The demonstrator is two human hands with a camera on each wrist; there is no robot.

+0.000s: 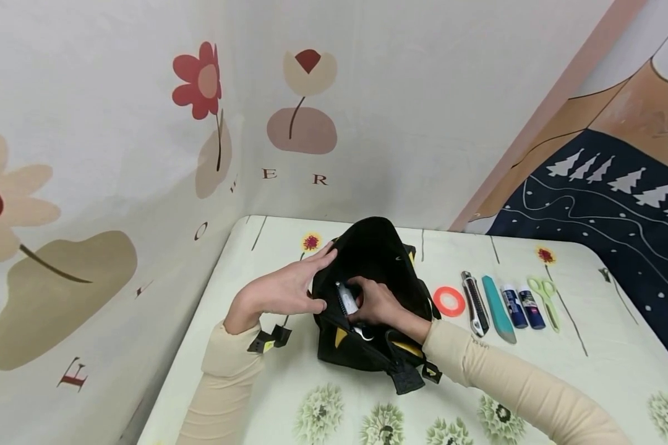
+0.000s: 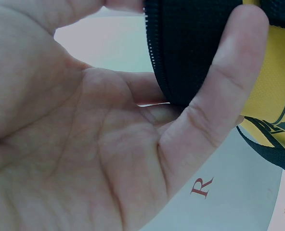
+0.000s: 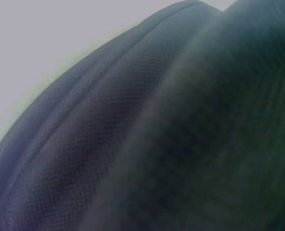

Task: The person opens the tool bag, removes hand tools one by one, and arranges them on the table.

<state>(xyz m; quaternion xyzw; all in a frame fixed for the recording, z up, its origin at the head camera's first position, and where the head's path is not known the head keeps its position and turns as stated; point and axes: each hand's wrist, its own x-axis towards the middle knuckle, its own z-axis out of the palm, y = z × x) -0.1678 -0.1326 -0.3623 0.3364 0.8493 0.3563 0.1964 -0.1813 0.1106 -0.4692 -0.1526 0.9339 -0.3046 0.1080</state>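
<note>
A black bag (image 1: 375, 259) with yellow trim stands open in the middle of the flowered table (image 1: 534, 377). My left hand (image 1: 295, 287) holds the bag's left rim. In the left wrist view the thumb (image 2: 214, 96) and fingers pinch the zippered edge of the bag (image 2: 190, 53). My right hand (image 1: 377, 304) is inside the bag's mouth, fingers curled around a white and grey tube-like item (image 1: 346, 299) that sticks up from the opening. The right wrist view is filled with the bag's dark fabric (image 3: 181, 144), and the hand itself is hidden there.
To the right of the bag lie, in a row, an orange tape ring (image 1: 449, 301), a utility knife (image 1: 475, 303), a teal flat tool (image 1: 498, 309), two small blue-labelled tubes (image 1: 522, 307) and green scissors (image 1: 545, 295). Walls close in behind and to the left.
</note>
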